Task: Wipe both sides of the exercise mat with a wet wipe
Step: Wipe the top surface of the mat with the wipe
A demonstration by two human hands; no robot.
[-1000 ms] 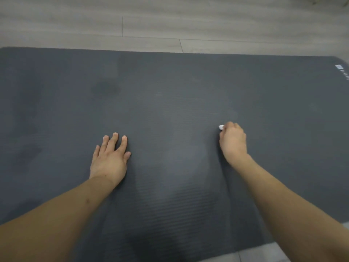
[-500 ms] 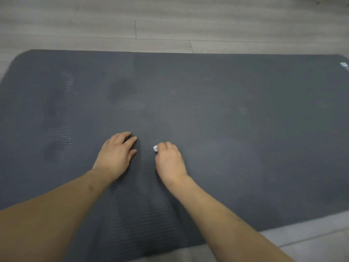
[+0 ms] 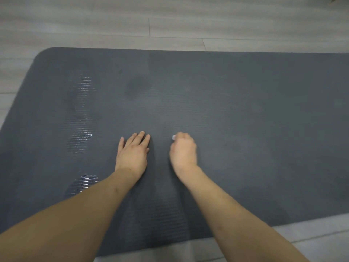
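Observation:
A dark grey ribbed exercise mat (image 3: 245, 110) lies flat on the floor and fills most of the view. My left hand (image 3: 133, 153) rests flat on the mat with its fingers straight. Just to its right, my right hand (image 3: 183, 150) is curled round a small white wet wipe (image 3: 173, 137) and presses it onto the mat. Only a tip of the wipe shows beyond the knuckles. Shiny wet streaks (image 3: 83, 114) run down the mat's left part.
Light grey wood-look floor (image 3: 170, 21) surrounds the mat beyond its far edge, at the left rounded corner and along the near edge at the bottom right.
My right hand has swept the wipe leftward across the mat until it sits close beside my left hand. The view has shifted left, so the mat's left corner and wet streaks show.

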